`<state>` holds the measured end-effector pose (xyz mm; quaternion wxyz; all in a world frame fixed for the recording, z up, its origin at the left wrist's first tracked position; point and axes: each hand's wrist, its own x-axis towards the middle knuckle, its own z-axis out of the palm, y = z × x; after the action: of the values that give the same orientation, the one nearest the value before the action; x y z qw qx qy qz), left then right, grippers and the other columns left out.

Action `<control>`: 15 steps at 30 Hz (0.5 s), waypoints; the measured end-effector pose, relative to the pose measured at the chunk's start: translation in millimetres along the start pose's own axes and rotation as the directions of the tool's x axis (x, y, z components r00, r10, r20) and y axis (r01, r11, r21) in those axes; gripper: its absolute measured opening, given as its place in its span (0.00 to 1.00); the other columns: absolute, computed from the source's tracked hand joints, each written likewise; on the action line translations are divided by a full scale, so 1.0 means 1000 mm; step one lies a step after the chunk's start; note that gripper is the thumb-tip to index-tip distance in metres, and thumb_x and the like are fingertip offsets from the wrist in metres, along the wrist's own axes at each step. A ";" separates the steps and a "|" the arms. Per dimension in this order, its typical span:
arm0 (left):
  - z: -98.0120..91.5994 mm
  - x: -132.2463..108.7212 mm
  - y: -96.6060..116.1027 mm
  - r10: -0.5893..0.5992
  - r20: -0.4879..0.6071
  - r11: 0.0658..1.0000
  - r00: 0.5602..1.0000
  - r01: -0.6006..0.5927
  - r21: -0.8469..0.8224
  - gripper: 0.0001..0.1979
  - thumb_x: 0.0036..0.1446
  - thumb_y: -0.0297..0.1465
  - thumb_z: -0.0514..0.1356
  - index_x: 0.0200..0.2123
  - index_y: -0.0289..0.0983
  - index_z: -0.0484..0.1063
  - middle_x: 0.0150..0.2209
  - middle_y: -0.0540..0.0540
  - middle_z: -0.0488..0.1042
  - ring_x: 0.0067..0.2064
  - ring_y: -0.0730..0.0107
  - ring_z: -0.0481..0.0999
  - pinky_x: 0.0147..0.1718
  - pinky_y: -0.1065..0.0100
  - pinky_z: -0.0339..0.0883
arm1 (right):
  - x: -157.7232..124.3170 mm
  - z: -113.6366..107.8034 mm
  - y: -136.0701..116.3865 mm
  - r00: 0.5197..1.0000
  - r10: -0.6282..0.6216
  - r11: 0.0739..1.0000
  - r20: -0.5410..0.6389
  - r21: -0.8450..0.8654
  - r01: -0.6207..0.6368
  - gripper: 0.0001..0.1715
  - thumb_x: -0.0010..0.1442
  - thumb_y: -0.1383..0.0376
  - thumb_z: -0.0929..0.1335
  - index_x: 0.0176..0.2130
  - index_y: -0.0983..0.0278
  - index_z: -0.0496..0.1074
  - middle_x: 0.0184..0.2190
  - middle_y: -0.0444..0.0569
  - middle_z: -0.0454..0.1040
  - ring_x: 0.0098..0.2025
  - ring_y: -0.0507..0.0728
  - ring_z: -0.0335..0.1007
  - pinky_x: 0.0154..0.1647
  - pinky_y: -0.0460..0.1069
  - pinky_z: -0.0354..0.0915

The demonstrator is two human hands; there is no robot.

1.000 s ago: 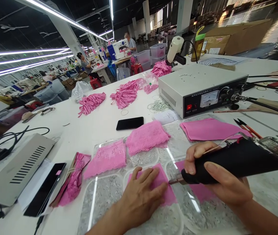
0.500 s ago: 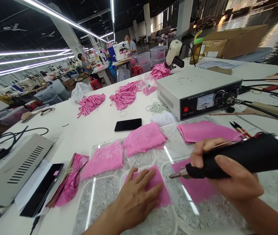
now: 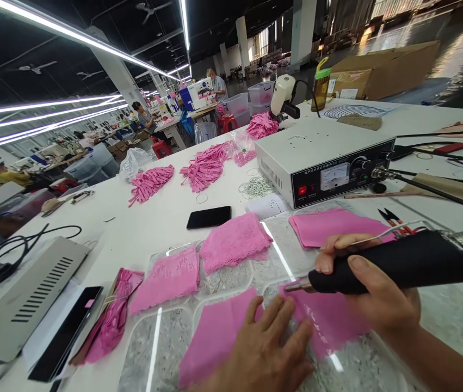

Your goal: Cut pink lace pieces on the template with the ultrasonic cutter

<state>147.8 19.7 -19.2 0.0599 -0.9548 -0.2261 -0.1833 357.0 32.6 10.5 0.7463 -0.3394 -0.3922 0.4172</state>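
Observation:
In my right hand (image 3: 378, 288) is a black handheld ultrasonic welding gun (image 3: 394, 258), gripped with its narrow metal tip pointing left. The tip is over the upper left corner of a pink fabric piece (image 3: 333, 321) and seems to touch or nearly touch it. My left hand (image 3: 272, 343), slightly blurred, has its fingers spread between that piece and another pink piece (image 3: 215, 332) to the left. Both pieces lie on a clear, grey-mottled sheet with rounded panels (image 3: 174, 337). Two lace-edged pink pieces, a left one (image 3: 170, 277) and a right one (image 3: 235, 242), lie beyond.
A control box (image 3: 337, 163) with a lit red switch stands behind folded pink fabric (image 3: 337, 226); snips (image 3: 394, 220) lie right. A phone (image 3: 209, 217), elastic bands (image 3: 255, 188) and pink strap bundles (image 3: 202, 169) sit farther back. Another grey box (image 3: 31, 294) is left. Co-workers sit in the distance.
My left hand has moved right, off the middle of the left pink piece toward the right one. The gun's tip is now at the right piece's corner. The view has shifted slightly.

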 end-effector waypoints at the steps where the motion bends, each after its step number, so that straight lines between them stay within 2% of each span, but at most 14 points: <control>1: 0.002 -0.001 0.000 0.001 -0.006 1.000 1.000 -0.001 0.005 0.22 0.65 0.44 0.54 0.56 0.40 0.67 0.56 0.41 0.71 0.58 0.57 0.68 0.53 0.56 0.61 | 0.000 0.001 0.000 1.000 -0.009 1.000 -0.002 0.002 0.009 0.04 0.59 0.62 0.70 0.37 0.58 0.73 0.31 0.47 0.70 0.29 0.55 0.68 0.31 0.53 0.72; 4: 0.007 -0.005 0.000 0.012 -0.010 1.000 1.000 -0.012 0.018 0.22 0.64 0.45 0.55 0.56 0.39 0.67 0.55 0.39 0.72 0.57 0.56 0.69 0.52 0.56 0.61 | 0.002 0.006 -0.002 0.999 -0.045 0.999 -0.023 -0.021 0.045 0.05 0.58 0.61 0.70 0.36 0.59 0.72 0.30 0.47 0.70 0.27 0.56 0.69 0.30 0.54 0.72; 9: 0.014 -0.006 0.000 0.003 -0.097 1.000 0.995 -0.001 0.028 0.22 0.63 0.45 0.56 0.55 0.40 0.68 0.54 0.40 0.72 0.56 0.57 0.70 0.52 0.57 0.60 | 0.003 0.010 -0.003 0.996 -0.086 0.995 0.009 -0.048 0.086 0.04 0.59 0.61 0.69 0.36 0.59 0.72 0.26 0.47 0.71 0.26 0.56 0.69 0.29 0.53 0.72; 12: 0.015 -0.005 0.001 0.002 -0.081 0.999 0.997 0.001 0.035 0.22 0.64 0.45 0.55 0.55 0.39 0.68 0.54 0.40 0.72 0.55 0.57 0.70 0.51 0.57 0.60 | 0.002 0.010 -0.001 0.996 -0.094 0.995 0.007 -0.042 0.094 0.04 0.60 0.61 0.69 0.36 0.58 0.72 0.26 0.46 0.72 0.27 0.56 0.69 0.31 0.52 0.72; 15: 0.013 -0.003 0.001 0.005 -0.111 0.999 0.994 -0.002 0.035 0.21 0.65 0.45 0.54 0.54 0.39 0.69 0.53 0.40 0.73 0.55 0.58 0.71 0.51 0.58 0.60 | 0.001 0.010 0.001 0.997 -0.078 0.996 0.025 -0.034 0.079 0.03 0.61 0.61 0.69 0.37 0.58 0.72 0.28 0.46 0.72 0.28 0.55 0.70 0.32 0.52 0.73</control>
<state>150.5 19.9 -32.6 0.0894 -0.9424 -0.2239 -0.2320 348.1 35.9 15.2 0.7514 -0.3317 -0.4214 0.3845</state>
